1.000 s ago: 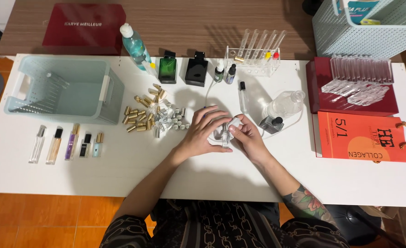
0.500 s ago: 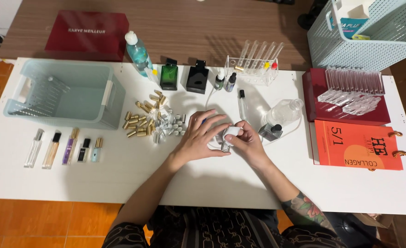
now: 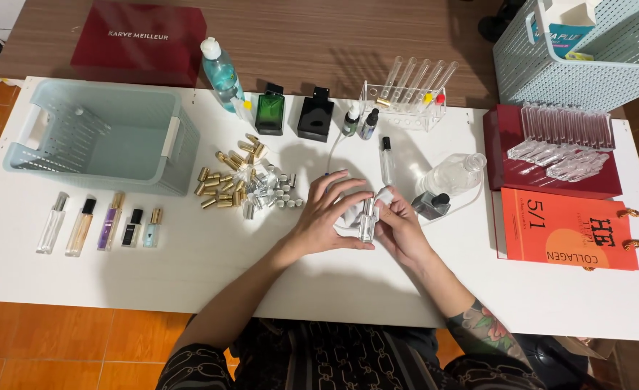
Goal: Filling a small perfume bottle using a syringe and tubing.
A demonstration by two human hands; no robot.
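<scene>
Both hands meet over the middle of the white table (image 3: 189,267). My left hand (image 3: 327,217) and my right hand (image 3: 399,227) together hold a small clear glass bottle (image 3: 367,219), upright between the fingertips. A bit of white tissue (image 3: 383,195) shows behind the bottle, by my right fingers. A pile of gold and silver caps (image 3: 244,184) lies just left of my left hand.
Pale green basket (image 3: 99,137) at left, a row of slim spray vials (image 3: 99,227) below it. Green bottle (image 3: 270,112), black bottle (image 3: 314,115), test-tube rack (image 3: 406,97) at the back. Clear plastic bottle (image 3: 453,173), red box (image 3: 550,155), orange box (image 3: 568,231) at right.
The hands shifted slightly; the small glass bottle now stands upright and plainly visible between the fingers. The camera view drifted a little.
</scene>
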